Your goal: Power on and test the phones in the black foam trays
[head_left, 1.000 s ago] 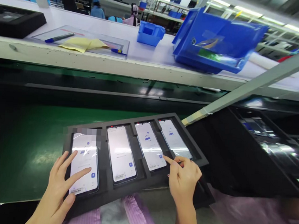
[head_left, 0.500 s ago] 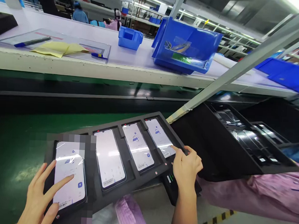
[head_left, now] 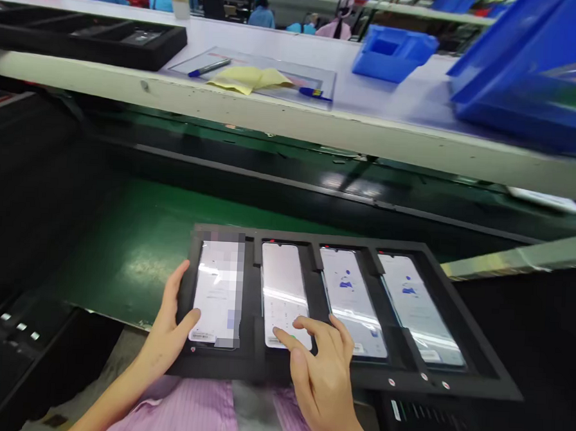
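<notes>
A black tray (head_left: 347,376) lies before me at the near edge of a green conveyor belt (head_left: 136,252). It holds a row of several lit phones. My left hand (head_left: 168,335) grips the tray's left edge, with the thumb resting on the bottom of the leftmost phone (head_left: 216,292). My right hand (head_left: 320,378) hovers over the second phone (head_left: 284,292), fingers spread, fingertips touching the lower part of its screen. The third phone (head_left: 354,299) and the fourth phone (head_left: 418,306) lie untouched to the right.
A white shelf (head_left: 293,122) runs behind the belt, carrying a long black tray (head_left: 85,37), yellow paper (head_left: 249,78) with pens, a small blue bin (head_left: 393,50) and a large blue bin (head_left: 531,74). More black trays sit at lower left (head_left: 15,349). People work in the background.
My view swung left. My right hand moved from the rightmost phones to the second phone. My left hand shifted from lying on the leftmost phone's screen to gripping the tray's left edge.
</notes>
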Tool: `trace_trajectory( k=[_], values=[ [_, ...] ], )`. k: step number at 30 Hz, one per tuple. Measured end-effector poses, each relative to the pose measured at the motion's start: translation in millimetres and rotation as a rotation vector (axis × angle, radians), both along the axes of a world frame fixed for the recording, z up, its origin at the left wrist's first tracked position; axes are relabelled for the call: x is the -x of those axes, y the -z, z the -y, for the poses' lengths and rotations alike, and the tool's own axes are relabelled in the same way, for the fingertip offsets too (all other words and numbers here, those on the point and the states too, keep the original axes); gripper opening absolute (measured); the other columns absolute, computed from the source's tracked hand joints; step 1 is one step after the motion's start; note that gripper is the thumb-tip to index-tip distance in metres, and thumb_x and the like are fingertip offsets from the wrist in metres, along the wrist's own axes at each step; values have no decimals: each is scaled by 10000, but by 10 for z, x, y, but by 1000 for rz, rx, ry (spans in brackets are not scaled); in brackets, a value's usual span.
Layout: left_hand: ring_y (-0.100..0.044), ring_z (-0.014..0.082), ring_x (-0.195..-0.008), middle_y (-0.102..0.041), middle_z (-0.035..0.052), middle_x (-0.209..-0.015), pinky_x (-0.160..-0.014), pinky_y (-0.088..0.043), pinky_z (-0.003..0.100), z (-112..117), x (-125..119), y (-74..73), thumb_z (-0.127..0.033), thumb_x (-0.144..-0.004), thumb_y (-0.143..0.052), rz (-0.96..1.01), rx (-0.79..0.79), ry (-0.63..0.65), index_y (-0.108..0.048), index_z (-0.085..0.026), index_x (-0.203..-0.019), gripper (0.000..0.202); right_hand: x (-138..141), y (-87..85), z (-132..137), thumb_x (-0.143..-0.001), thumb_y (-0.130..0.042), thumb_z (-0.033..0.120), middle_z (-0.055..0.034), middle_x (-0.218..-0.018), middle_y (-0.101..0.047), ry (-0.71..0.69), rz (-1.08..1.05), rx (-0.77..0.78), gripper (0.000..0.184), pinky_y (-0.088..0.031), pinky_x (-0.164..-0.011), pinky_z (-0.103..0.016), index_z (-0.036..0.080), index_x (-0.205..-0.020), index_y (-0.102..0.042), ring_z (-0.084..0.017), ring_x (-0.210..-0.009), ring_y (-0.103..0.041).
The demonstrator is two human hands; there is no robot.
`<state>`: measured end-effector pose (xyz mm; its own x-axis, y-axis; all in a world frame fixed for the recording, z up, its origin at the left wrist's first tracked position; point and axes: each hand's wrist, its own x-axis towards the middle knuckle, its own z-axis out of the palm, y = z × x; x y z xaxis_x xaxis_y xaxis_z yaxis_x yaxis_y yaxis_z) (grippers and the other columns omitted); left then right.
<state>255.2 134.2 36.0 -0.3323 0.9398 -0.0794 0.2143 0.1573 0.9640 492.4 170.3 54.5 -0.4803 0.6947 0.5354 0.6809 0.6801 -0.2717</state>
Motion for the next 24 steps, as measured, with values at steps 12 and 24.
trace_trajectory(
  k=[12,24],
  values=[
    [-159,226,-1373,-218,59,-1482,-1121,-169,471,6,-14,-58,-205,-754,-473,57,38,24,-214,-255,-1371,671,378,-82,-24,-904,-329,294,-61,-1040,-550,-143,263,-6,336,-189,-990,-452,316,-1111,-592,-205,-970,-473],
    [-160,208,-1373,-235,52,-1477,-1128,-166,441,1,-13,-40,-123,-705,-422,80,12,19,-250,-239,-1363,690,353,-63,-40,-868,-357,161,-18,-832,-486,-191,103,55,334,-222,-945,-361,234,-1087,-598,-131,-818,-463]
  ],
)
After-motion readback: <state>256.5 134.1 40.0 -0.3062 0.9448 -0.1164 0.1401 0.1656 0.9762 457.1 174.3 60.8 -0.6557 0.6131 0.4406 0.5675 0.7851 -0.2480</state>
